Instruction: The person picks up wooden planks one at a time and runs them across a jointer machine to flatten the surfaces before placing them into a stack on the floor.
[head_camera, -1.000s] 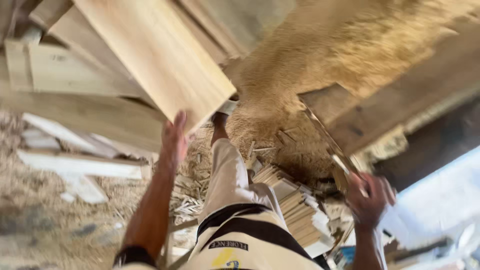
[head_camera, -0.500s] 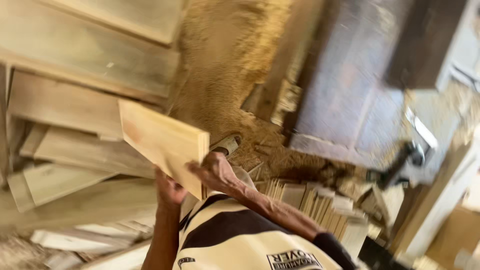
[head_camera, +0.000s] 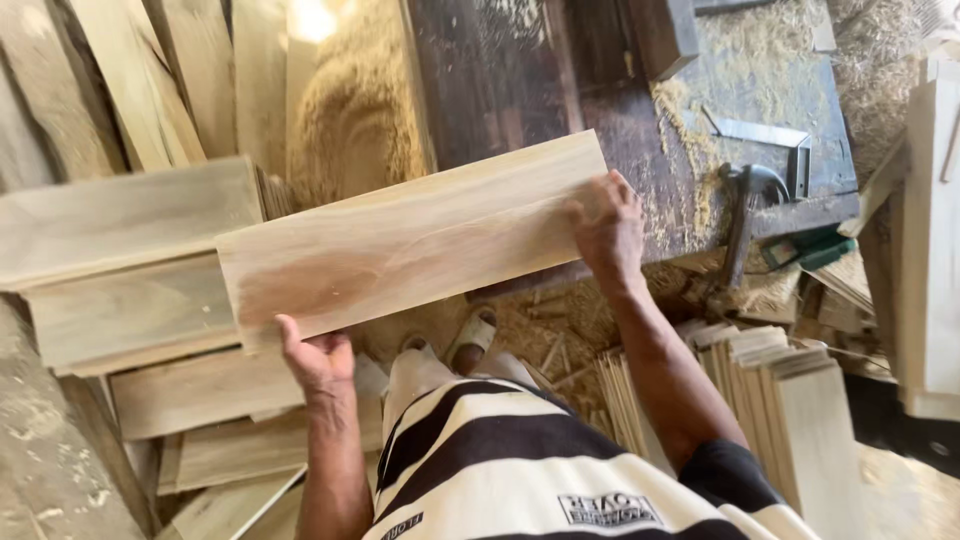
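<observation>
I hold a long pale wooden plank (head_camera: 410, 240) level in front of me, over my striped shirt and sandalled foot. My left hand (head_camera: 315, 358) grips its near left corner from below. My right hand (head_camera: 607, 228) clasps its right end, fingers spread over the top face. The plank's right end hangs above the edge of a dark workbench (head_camera: 560, 80).
Stacked pale boards (head_camera: 120, 260) lie at the left, more lean at the top left. Sawdust (head_camera: 350, 120) is heaped behind the plank. A hammer (head_camera: 745, 215) and a metal square (head_camera: 770, 140) rest on the bench. Thin wood slats (head_camera: 780, 390) stand at the right.
The plank has swung from tilted near my left side to level across my front. My right hand has taken its right end. The view has turned toward the workbench.
</observation>
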